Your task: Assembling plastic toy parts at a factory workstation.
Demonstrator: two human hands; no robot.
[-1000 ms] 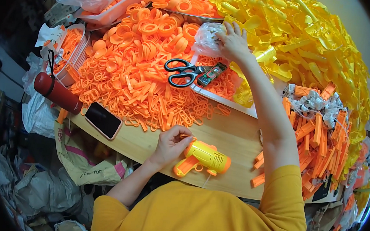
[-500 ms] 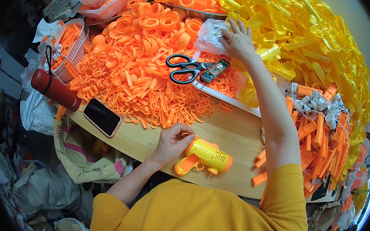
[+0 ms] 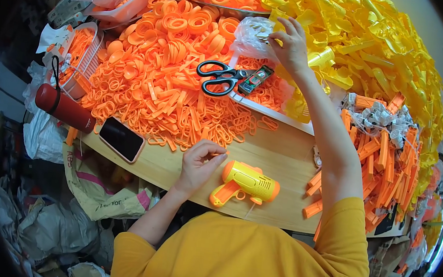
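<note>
A yellow-and-orange toy gun lies on its side on the wooden table in front of me, a thin pale string below it. My left hand is beside its orange rear end, apart from it. Thumb and forefinger are pinched, with a speck of orange at their tips that is too small to name. Farther off, my right hand hovers at the edge of a see-through plastic bag holding small pale bits. Its thumb and forefinger are closed together; what they hold, if anything, I cannot make out.
Black-handled scissors and a small device lie on a white tray. Heaped orange parts and yellow shells surround it. A phone and red bottle sit left; orange strips with wired motors right.
My left hand has drawn back left from the toy gun. My right hand has lifted off the plastic bag, its spread fingers now pinched.
</note>
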